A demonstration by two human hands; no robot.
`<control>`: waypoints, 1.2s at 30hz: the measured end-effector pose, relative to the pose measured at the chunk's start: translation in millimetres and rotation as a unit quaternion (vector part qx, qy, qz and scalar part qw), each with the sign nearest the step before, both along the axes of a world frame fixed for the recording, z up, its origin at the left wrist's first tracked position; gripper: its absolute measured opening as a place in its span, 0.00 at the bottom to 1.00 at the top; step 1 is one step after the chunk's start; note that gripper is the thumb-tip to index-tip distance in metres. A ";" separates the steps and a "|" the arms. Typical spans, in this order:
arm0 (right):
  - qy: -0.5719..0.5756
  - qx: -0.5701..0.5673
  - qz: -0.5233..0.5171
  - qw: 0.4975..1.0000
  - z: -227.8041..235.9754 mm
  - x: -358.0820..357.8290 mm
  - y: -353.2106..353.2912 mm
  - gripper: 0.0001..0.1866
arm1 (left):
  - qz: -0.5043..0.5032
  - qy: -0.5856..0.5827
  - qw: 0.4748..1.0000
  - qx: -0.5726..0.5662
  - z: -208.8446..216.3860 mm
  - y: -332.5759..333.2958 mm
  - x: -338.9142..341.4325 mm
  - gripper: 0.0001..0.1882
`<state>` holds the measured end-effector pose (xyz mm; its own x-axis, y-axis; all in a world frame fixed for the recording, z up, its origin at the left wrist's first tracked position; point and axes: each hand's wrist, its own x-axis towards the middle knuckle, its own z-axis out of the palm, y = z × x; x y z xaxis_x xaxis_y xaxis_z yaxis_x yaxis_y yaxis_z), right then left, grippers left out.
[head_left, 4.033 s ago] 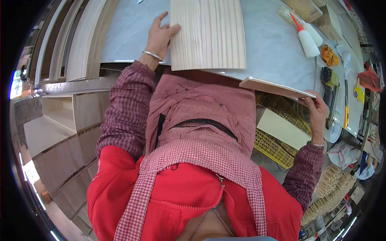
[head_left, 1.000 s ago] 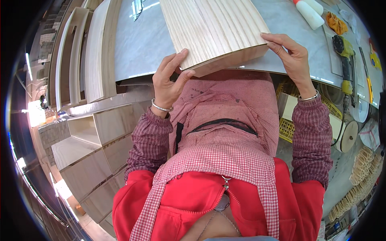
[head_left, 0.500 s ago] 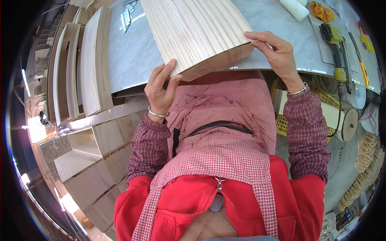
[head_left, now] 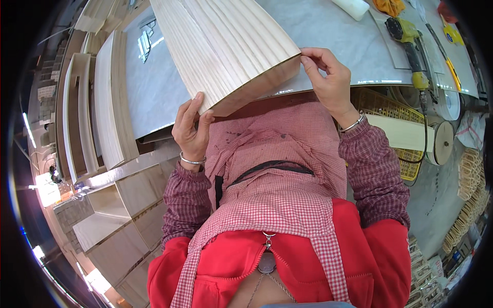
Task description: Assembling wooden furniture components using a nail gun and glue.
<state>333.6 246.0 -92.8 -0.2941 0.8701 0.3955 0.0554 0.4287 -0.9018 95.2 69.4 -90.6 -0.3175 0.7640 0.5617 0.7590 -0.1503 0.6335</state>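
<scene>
A pale wooden box (head_left: 226, 49) with striped grain lies tilted over the near edge of the grey worktable (head_left: 344, 56). My left hand (head_left: 192, 128) grips its near left corner, fingertips on the top face and thumb against the near side. At the near right corner, my right hand (head_left: 326, 77) pinches the edge between thumb and fingers. The underside and far end of the box cannot be seen. Small metal strips (head_left: 146, 42) lie on the table to the left of the box.
More wooden boxes (head_left: 110, 97) stand at the table's left, with a stack of boxes (head_left: 120, 231) below. On the right lie a yellow-green power driver (head_left: 411, 46), an orange cloth (head_left: 389, 6) and a white roll (head_left: 352, 7). Yellow crates (head_left: 382, 105) sit under the table.
Both hands and the box have shifted left in the view, partly because the view itself has moved. The right thumb and fingers now sit lower along the box's corner.
</scene>
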 end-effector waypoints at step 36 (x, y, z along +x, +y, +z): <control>0.020 0.034 0.123 0.992 2.3 -1.0 14.8 0.17 | 0.026 0.214 0.976 -0.013 36.1 3.9 5.2 0.21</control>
